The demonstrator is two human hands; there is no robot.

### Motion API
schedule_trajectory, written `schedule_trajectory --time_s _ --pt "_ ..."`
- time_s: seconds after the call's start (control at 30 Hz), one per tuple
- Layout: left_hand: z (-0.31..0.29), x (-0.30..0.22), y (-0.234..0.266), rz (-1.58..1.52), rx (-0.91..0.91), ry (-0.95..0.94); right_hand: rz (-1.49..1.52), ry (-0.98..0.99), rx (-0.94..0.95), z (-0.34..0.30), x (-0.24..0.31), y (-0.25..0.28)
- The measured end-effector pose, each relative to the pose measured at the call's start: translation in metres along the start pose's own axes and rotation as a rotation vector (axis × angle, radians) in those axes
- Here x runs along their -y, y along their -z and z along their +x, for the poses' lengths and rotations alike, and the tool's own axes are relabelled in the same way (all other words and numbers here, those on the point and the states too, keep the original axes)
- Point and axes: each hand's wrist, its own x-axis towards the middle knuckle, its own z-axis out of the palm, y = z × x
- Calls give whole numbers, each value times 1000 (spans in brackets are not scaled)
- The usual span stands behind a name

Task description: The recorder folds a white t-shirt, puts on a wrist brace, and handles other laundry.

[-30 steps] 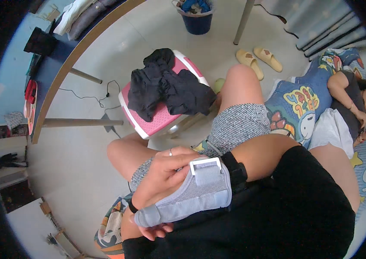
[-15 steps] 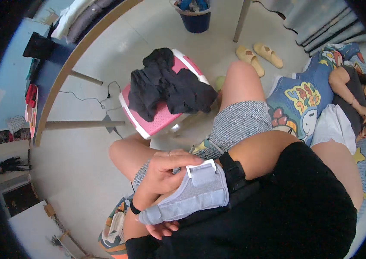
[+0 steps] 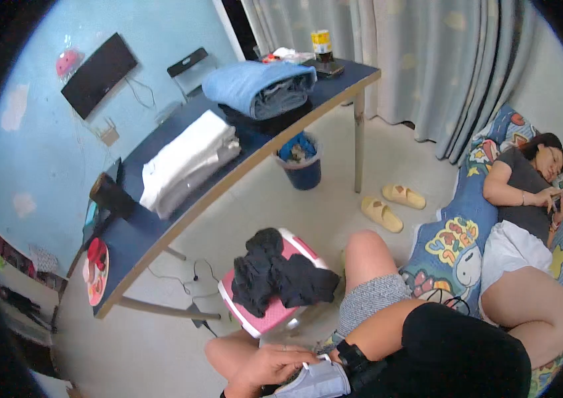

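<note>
A light grey wrist brace [image 3: 321, 381] with a white buckle [image 3: 318, 362] lies over my right wrist and hand at the bottom edge. My left hand [image 3: 275, 363] reaches across from the left, its fingers closed at the buckle side of the brace. A black strapped band [image 3: 354, 358] sits on my right forearm [image 3: 384, 331], just above the brace. The brace and the picture's edge hide my right hand's fingers. Beyond my knees, a crumpled black garment [image 3: 275, 275] drapes over a pink and white box [image 3: 255, 323].
A dark blue table [image 3: 137, 255] holds folded white clothing [image 3: 185, 162], folded blue denim [image 3: 255, 86] and a bottle [image 3: 322, 45]. Beneath its far side stands a bin [image 3: 301, 172]. Yellow slippers [image 3: 382, 213] lie on the floor. Another person [image 3: 520, 179] lies on the patterned bedding at right, holding a phone.
The view has tilted upward, bringing in the tabletop, curtains and wall. My hands and the brace now sit lower, partly cut off; the right fingertips have left the picture. My left hand remains at the buckle.
</note>
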Motion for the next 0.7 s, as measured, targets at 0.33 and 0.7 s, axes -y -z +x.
schedule_trajectory --time_s 0.33,0.7 --pt "8 -3 -16 57 -110 310 -25 18 25 6 23 24" --pt "-28 27 -11 -127 -212 414 -79 -309 235 42 40 27"
